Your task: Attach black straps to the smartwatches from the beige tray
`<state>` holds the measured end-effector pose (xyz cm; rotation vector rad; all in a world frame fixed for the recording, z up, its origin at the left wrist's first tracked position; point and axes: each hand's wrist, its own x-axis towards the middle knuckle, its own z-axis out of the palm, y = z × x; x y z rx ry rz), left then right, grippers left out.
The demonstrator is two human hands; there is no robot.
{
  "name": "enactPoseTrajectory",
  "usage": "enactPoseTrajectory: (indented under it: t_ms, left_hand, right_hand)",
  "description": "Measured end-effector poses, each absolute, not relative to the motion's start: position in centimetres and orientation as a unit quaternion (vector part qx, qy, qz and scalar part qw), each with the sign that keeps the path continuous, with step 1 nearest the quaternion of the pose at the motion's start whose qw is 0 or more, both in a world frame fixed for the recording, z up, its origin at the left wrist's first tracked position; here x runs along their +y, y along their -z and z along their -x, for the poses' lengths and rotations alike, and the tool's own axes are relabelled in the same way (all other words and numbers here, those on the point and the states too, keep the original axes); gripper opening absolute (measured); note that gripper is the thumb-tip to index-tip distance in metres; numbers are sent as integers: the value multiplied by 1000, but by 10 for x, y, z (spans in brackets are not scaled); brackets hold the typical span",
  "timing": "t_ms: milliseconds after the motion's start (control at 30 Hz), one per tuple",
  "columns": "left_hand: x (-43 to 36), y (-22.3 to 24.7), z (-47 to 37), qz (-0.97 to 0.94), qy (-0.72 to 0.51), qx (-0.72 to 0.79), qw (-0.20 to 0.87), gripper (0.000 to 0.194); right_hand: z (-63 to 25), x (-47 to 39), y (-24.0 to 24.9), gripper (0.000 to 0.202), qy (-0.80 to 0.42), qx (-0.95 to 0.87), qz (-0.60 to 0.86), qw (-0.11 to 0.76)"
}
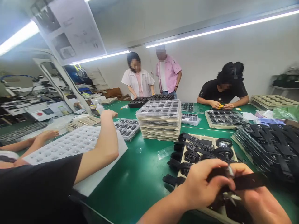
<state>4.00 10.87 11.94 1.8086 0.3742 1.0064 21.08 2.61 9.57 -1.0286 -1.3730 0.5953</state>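
At the lower right, my left hand (203, 183) and my right hand (252, 193) are close together, fingers curled round a black-strapped watch (249, 181). Its dark strap sticks out to the right, and the fingers cover most of its body. Under and behind my hands lies a beige tray (213, 140) of black watches (192, 156), with straps hanging over its left edge. To the right, many black straps (271, 140) lie on a stack of clear trays (249, 149).
A tall tray stack (158, 130) stands mid-table. At left, a person's bare arm (102, 149) reaches over a white tray (70, 143). Another person (224, 87) works across the green table (135, 165); two people stand behind it.
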Motion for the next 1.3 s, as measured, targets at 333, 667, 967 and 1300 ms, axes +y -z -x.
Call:
enactPoseTrajectory:
  t_ms: [333, 667, 967, 1300]
  left_hand:
    - [119, -104, -50, -547, -443, 131, 699, 49]
    - [117, -106, -48, -667, -429, 95, 602, 40]
    - [119, -106, -49, -737, -474, 83, 474, 39]
    - [121, -109, -48, -749, -437, 115, 484, 47]
  right_hand:
    - [-176, 33, -98, 45, -180, -495, 578, 623]
    - [-174, 52, -68, 46, -287, -386, 529, 699]
    - [-165, 51, -64, 48, -269, -372, 529, 714]
    - [-162, 42, -90, 44, -283, -330, 550, 713]
